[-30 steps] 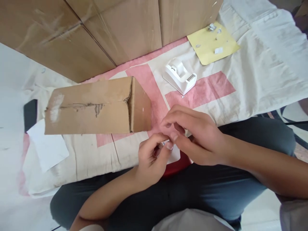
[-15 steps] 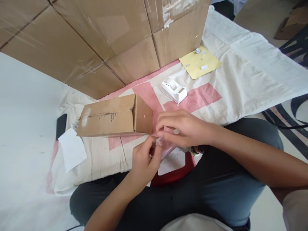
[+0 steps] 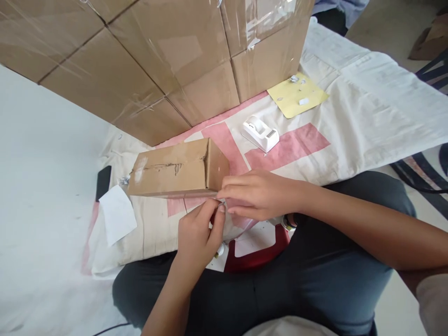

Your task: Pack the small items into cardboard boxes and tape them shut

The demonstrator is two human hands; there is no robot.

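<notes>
My left hand (image 3: 200,229) is closed, its thumb and forefinger pinched together just in front of the small cardboard box (image 3: 168,170). A tiny silvery-white piece is in that pinch, mostly hidden by the fingertips. Over it reaches my right hand (image 3: 254,193), palm down, fingers stretched out and thumb apart. Its fingertips are close to the left fingertips; whether they touch is hard to tell. The box lies on the cloth with a crease and scuffs on top. Behind my right hand stands a white tape dispenser (image 3: 261,134).
Large taped cartons (image 3: 196,60) form a wall at the back. A yellow sheet (image 3: 289,105) with scraps lies to the right. A white paper (image 3: 119,217) and a black phone-like object (image 3: 103,183) lie left. Between my legs is a red-edged item (image 3: 241,263) with white on it.
My right hand's fingers have straightened and shifted left over the left hand's pinch. The small silvery-white piece shows less now. The whole view has shifted slightly.
</notes>
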